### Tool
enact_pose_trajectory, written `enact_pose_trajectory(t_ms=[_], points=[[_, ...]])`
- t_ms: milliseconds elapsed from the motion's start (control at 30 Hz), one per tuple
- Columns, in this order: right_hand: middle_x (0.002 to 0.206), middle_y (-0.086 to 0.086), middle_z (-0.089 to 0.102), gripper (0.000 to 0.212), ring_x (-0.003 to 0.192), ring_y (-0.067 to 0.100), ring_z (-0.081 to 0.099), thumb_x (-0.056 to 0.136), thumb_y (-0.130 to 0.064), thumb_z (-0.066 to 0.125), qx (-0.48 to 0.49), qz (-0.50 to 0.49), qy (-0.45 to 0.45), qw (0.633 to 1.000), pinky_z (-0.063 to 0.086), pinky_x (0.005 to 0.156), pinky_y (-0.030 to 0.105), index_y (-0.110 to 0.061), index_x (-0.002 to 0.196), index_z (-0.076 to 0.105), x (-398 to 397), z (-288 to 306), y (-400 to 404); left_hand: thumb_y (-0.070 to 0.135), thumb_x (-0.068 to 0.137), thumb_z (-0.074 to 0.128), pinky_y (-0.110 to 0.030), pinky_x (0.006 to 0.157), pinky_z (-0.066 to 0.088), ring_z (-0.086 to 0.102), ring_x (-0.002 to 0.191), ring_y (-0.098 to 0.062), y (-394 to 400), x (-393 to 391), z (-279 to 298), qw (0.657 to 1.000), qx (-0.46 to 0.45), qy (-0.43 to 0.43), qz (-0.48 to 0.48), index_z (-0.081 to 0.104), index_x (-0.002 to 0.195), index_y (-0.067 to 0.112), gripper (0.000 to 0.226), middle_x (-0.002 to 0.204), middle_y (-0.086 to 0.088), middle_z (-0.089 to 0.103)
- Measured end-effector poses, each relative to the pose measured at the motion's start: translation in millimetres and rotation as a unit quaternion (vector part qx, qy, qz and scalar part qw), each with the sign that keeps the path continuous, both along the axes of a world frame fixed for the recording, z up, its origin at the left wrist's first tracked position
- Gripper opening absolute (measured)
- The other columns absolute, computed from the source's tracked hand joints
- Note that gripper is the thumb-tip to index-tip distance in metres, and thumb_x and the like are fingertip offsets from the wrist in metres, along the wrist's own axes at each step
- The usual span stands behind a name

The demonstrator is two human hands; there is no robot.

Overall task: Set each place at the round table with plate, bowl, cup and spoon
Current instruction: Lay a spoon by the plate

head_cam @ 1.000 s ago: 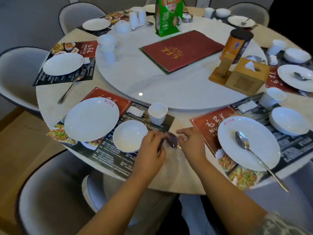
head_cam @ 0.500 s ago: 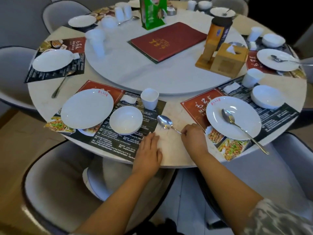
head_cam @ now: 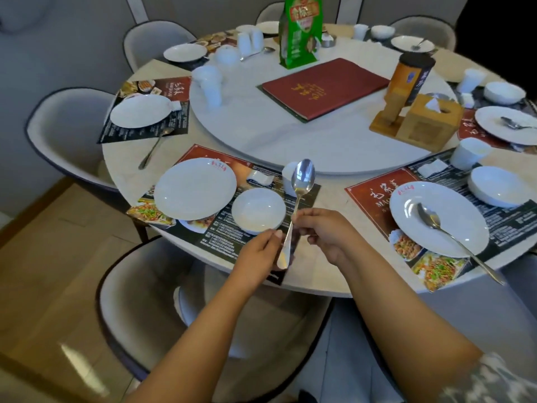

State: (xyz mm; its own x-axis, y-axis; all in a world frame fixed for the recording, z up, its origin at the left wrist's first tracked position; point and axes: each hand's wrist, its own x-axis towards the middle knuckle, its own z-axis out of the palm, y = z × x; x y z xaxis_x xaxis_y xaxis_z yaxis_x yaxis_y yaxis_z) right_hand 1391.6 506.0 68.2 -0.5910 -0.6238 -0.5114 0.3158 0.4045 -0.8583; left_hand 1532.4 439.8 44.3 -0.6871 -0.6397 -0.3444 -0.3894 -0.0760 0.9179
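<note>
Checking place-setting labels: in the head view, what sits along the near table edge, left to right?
Near-left plate → bowl → spoon, held upright in front of the cup by left hand and right hand → near-right plate with its own spoon → far-right bowl.

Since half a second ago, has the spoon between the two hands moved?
Yes. The spoon lay on the table right of the small bowl; now both hands hold it upright above the table edge, its bowl end raised toward the cup.
</note>
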Motion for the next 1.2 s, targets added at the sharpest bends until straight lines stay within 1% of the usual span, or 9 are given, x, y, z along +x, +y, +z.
enact_pose_trajectory(t_ms=[100, 300, 367, 433, 533, 633, 733, 1033, 1200], points=[[0.075, 0.004, 0.067, 0.003, 0.069, 0.014, 0.053, 0.081, -0.009, 0.07, -0.026, -0.008, -0.002, 1.0, 0.039, 0.057, 0.025, -0.011, 0.082, 0.071, 22.0, 2.8, -39.3, 0.028, 0.102, 0.041, -0.031, 0.071, 0.058, 0.068, 0.069, -0.015, -25.5, 20.2, 7.2, 0.999, 0.035, 0.025, 0.009, 0.061, 0.107, 0.01, 0.027, 0.077, -0.006, 0.067], [0.079, 0.004, 0.07, 0.01, 0.07, 0.015, 0.057, 0.088, -0.01, 0.062, -0.074, -0.024, 0.025, 0.997, 0.045, 0.059, 0.024, -0.012, 0.085, 0.071, 72.4, -5.6, -118.6, 0.026, 0.103, 0.036, -0.021, 0.05, 0.041, 0.045, 0.05, -0.008, -100.1, 60.6, -0.8, 0.998, -0.037, 0.052, 0.012, 0.051, 0.089, 0.02, 0.022, 0.062, 0.004, 0.048], [0.093, -0.001, 0.073, 0.016, 0.085, 0.013, 0.064, 0.093, -0.015, 0.056, -0.033, -0.006, 0.148, 0.988, 0.051, 0.077, 0.026, -0.018, 0.093, 0.072, 92.7, -14.2, -138.6, 0.021, 0.104, 0.034, -0.022, 0.046, 0.036, 0.04, 0.048, -0.009, -129.3, 74.0, -6.6, 0.998, -0.027, 0.058, 0.024, 0.049, 0.085, 0.019, 0.024, 0.061, 0.003, 0.044], [0.113, -0.002, 0.069, 0.022, 0.105, 0.015, 0.062, 0.095, -0.014, 0.053, 0.045, 0.026, 0.282, 0.958, 0.045, 0.095, 0.029, -0.021, 0.105, 0.071, 110.3, -26.4, -153.9, 0.019, 0.104, 0.033, -0.025, 0.047, 0.033, 0.038, 0.048, -0.011, -154.1, 87.7, -13.9, 0.999, -0.024, 0.042, 0.021, 0.048, 0.084, 0.016, 0.025, 0.061, 0.001, 0.042], [0.135, 0.002, 0.057, 0.03, 0.126, 0.02, 0.048, 0.095, -0.01, 0.051, 0.118, 0.095, 0.402, 0.903, 0.032, 0.11, 0.029, -0.018, 0.12, 0.065, 128.5, -50.3, -170.0, 0.022, 0.104, 0.032, -0.025, 0.048, 0.033, 0.039, 0.051, -0.012, -182.2, 105.7, -24.3, 1.0, -0.015, 0.002, 0.005, 0.049, 0.089, 0.013, 0.024, 0.064, -0.001, 0.043], [0.143, 0.008, 0.049, 0.033, 0.139, 0.024, 0.033, 0.093, -0.008, 0.054, 0.136, 0.149, 0.481, 0.853, 0.019, 0.116, 0.03, -0.012, 0.125, 0.062, 138.9, -70.9, -177.9, 0.024, 0.104, 0.033, -0.029, 0.056, 0.037, 0.043, 0.059, -0.015, -200.3, 115.6, -35.3, 0.999, -0.021, -0.034, -0.011, 0.053, 0.096, 0.009, 0.026, 0.068, -0.003, 0.047], [0.143, 0.009, 0.048, 0.033, 0.141, 0.024, 0.029, 0.093, -0.006, 0.054, 0.135, 0.133, 0.486, 0.853, 0.015, 0.116, 0.027, -0.011, 0.124, 0.063, 145.3, -78.8, -179.4, 0.029, 0.103, 0.033, -0.034, 0.065, 0.039, 0.047, 0.066, -0.018, -208.1, 122.5, -43.0, 0.997, -0.039, -0.061, -0.02, 0.055, 0.098, 0.012, 0.029, 0.073, -0.004, 0.052], [0.141, 0.01, 0.05, 0.034, 0.142, 0.025, 0.028, 0.093, -0.001, 0.049, 0.133, 0.118, 0.477, 0.86, 0.017, 0.117, 0.03, -0.009, 0.122, 0.064, 149.3, -80.5, -181.4, 0.024, 0.104, 0.033, -0.025, 0.054, 0.035, 0.042, 0.058, -0.013, -211.9, 126.0, -45.3, 0.998, 0.022, -0.057, -0.007, 0.054, 0.101, 0.007, 0.027, 0.069, -0.003, 0.047], [0.143, 0.008, 0.05, 0.035, 0.144, 0.024, 0.025, 0.093, -0.002, 0.048, 0.141, 0.123, 0.477, 0.859, 0.014, 0.117, 0.026, -0.011, 0.123, 0.063, 150.5, -77.1, -182.2, 0.024, 0.103, 0.036, -0.028, 0.059, 0.039, 0.048, 0.063, -0.013, -215.5, 127.6, -49.0, 0.997, -0.016, -0.08, -0.014, 0.059, 0.092, 0.018, 0.026, 0.072, -0.002, 0.053]])
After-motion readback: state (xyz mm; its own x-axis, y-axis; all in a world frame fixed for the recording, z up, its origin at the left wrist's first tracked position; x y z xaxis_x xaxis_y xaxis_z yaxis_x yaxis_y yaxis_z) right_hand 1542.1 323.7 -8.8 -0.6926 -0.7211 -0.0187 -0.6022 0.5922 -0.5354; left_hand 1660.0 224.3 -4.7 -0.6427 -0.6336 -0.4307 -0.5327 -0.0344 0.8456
